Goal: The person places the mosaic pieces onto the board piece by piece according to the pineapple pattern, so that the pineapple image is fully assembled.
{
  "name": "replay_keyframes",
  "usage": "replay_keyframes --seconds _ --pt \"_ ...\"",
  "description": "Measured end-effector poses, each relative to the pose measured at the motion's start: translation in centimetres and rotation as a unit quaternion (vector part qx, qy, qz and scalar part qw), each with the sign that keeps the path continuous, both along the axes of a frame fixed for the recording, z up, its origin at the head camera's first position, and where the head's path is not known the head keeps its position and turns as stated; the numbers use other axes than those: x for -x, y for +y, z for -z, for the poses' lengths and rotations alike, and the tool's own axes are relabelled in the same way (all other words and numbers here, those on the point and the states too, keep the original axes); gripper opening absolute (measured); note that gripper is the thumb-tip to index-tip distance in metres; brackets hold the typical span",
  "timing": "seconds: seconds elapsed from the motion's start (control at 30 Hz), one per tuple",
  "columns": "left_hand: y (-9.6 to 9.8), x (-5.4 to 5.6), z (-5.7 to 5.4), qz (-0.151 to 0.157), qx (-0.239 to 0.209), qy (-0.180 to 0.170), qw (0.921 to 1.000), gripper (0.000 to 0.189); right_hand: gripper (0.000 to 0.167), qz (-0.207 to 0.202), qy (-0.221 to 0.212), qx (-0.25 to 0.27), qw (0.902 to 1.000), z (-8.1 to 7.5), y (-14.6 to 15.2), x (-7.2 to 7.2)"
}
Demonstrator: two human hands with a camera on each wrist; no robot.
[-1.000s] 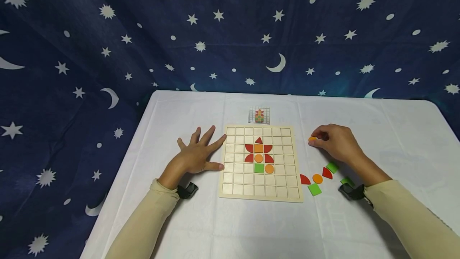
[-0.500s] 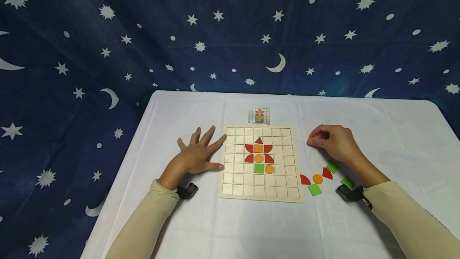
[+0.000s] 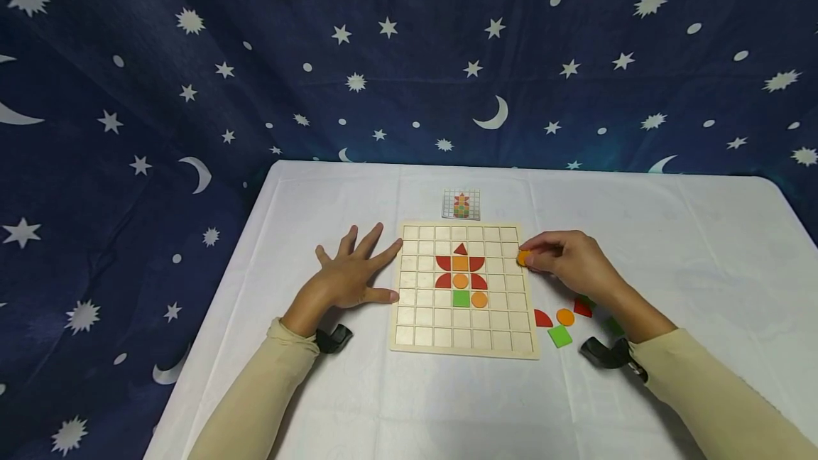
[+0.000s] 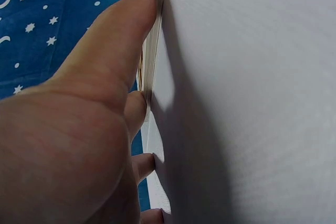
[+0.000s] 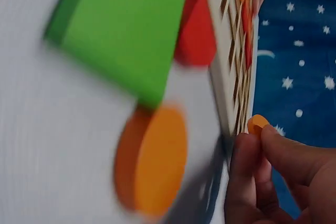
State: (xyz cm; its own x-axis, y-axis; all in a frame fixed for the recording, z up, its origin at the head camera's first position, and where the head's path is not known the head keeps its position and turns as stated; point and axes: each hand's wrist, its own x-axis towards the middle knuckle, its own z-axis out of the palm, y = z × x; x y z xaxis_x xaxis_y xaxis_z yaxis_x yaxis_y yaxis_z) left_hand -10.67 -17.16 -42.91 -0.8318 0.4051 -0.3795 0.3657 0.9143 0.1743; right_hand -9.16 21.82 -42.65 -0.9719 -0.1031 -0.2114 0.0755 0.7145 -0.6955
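A pale wooden grid board [image 3: 422, 317] lies on the table with flat coloured pieces set in its cells: a red triangle [image 3: 461, 250], an orange square [image 3: 460, 263], red quarter circles, two orange discs and a green square [image 3: 461, 298]. Spread out, my left hand [image 3: 348, 279] touches the board's left edge with thumb and forefinger. My right hand [image 3: 569, 261] pinches an orange disc [image 3: 523, 258] between thumb and fingers at the board's right edge; the right wrist view also shows this pinched disc [image 5: 258, 124]. The fingers partly cover it.
Right of the board lie loose pieces: a red quarter circle [image 3: 543, 318], an orange disc [image 3: 565, 317], a green square [image 3: 560, 336], and others partly under the right forearm. Behind the board sits a small pattern card [image 3: 461, 204]. A starry dark blue cloth [image 3: 409, 55] hangs beyond the table.
My right hand has moved left and slightly nearer, carrying the orange disc from the bare table to the board's right edge. The left hand and the board stay in place.
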Motion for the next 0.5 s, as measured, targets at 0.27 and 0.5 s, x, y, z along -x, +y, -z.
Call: replay_keyframes --seconds 0.27,0.5 --pt "0.1 0.0 -0.1 -0.001 0.000 -0.001 1.0000 0.101 0.016 -0.034 -0.014 0.049 0.9981 -0.4 -3.0 -0.7" --pt "0.0 0.0 0.0 0.000 0.001 -0.001 1.0000 0.101 0.011 -0.067 -0.016 0.081 0.9944 -0.2 -5.4 -1.0"
